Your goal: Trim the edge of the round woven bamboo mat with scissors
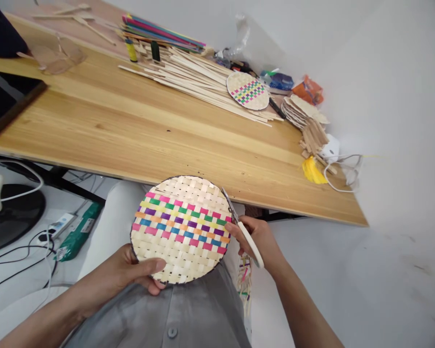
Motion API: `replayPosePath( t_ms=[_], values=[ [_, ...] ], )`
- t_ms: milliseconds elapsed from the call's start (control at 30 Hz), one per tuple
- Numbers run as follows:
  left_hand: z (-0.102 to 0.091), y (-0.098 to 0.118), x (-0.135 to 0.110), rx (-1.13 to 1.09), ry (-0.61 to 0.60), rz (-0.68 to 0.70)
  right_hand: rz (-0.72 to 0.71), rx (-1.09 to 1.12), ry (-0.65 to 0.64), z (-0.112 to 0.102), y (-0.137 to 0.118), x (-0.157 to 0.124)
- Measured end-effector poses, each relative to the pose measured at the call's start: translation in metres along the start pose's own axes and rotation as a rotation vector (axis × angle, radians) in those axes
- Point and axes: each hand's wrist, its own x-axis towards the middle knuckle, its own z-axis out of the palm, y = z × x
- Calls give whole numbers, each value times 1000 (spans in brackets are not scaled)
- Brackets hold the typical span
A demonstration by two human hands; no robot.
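Note:
A round woven disc (181, 228) of pale strips with bands of pink, green, purple and blue hangs over my lap, below the table's front edge. My left hand (130, 271) is closed on its lower left rim, thumb on top. My right hand (260, 239) is closed on white-handled scissors (241, 226), whose blades touch the disc's right edge. Cut strip scraps (244, 280) lie below my right hand.
The wooden table (130, 130) carries a pile of long pale strips (199, 79), coloured strips (159, 30), a second woven disc (248, 90), a stack of plain discs (302, 112) and a dark tablet (7, 99). Cables and a power strip (54, 227) lie on the floor.

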Motion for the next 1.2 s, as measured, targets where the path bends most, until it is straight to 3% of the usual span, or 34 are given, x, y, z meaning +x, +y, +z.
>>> replayPosePath(
  t_ms=[100, 300, 533, 933, 1067, 1200],
  values=[
    [2, 1, 0, -19, 12, -8, 14, 90, -4, -7, -3, 1],
    [6, 1, 2, -48, 12, 24, -93, 144, 45, -20, 7, -1],
    [13, 3, 7, -80, 15, 136, -64, 242, 42, -15, 28, -6],
    [17, -4, 13, -222, 2, 207, -32, 177, 150, -2, 21, -11],
    [17, -7, 17, -263, 48, 203, 48, 134, 238, -11, 17, -12],
    [16, -10, 19, -285, 38, 199, -41, 141, 317, -26, 11, -15]
  ],
)
